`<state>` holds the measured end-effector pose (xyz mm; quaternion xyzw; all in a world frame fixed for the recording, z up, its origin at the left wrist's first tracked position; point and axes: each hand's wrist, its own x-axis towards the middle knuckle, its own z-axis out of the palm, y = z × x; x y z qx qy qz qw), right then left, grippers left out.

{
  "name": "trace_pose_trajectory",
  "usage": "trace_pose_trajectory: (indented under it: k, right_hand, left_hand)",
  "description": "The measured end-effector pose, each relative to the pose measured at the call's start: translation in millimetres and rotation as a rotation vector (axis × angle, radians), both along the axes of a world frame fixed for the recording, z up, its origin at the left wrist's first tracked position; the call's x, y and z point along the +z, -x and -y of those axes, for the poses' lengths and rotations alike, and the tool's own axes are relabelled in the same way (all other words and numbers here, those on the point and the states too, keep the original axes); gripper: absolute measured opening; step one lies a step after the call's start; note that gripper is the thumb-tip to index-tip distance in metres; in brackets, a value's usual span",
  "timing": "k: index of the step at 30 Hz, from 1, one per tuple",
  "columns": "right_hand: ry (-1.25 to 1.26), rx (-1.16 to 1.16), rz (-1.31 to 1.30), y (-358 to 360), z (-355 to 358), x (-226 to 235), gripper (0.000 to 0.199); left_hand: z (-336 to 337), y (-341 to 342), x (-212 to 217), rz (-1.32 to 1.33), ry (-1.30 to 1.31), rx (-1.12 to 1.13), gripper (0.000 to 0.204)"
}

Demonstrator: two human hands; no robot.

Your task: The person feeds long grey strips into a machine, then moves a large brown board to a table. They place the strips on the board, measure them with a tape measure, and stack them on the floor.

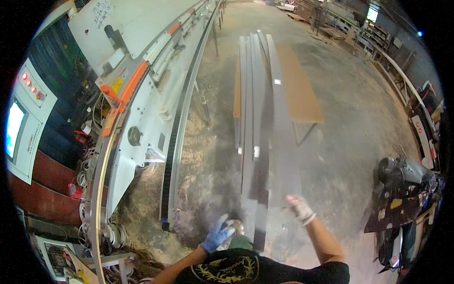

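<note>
Long grey boards (257, 94) run away from me in a loose, fanned stack, some bearing small white labels. A wider grey board (282, 123) lies along their right side, its near part smeared by motion. My left hand (218, 234), in a blue glove, is low in front of me, left of the boards' near ends. Its fingers are apart and hold nothing that I can see. In a pale glove, my right hand (300, 209) is raised beside the wide board's near end. Blur hides its fingers, and whether it touches the board is unclear.
The boards rest on a low brown-topped table (300, 90) with thin legs. A long white machine (142, 137) with orange parts and a black-edged rail (177, 156) stands left, by a control panel (30, 118). Dark cloth items (397, 203) are piled on the right.
</note>
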<state>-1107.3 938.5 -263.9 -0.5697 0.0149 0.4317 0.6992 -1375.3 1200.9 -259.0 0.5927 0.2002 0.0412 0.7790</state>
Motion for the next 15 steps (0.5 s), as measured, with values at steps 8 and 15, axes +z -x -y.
trace_pose_trajectory:
  k: [8,15]
  right_hand:
    - [-0.187,0.758,0.015,259.9,-194.7,38.2,0.065]
    - [-0.157,0.154,-0.223,215.2,-313.3,115.9,0.074]
  left_hand:
    - [-47.3,131.2,25.3,-0.200,0.026,0.512,0.036]
    - [-47.5,411.2,98.3,-0.097,0.095,1.188,0.031]
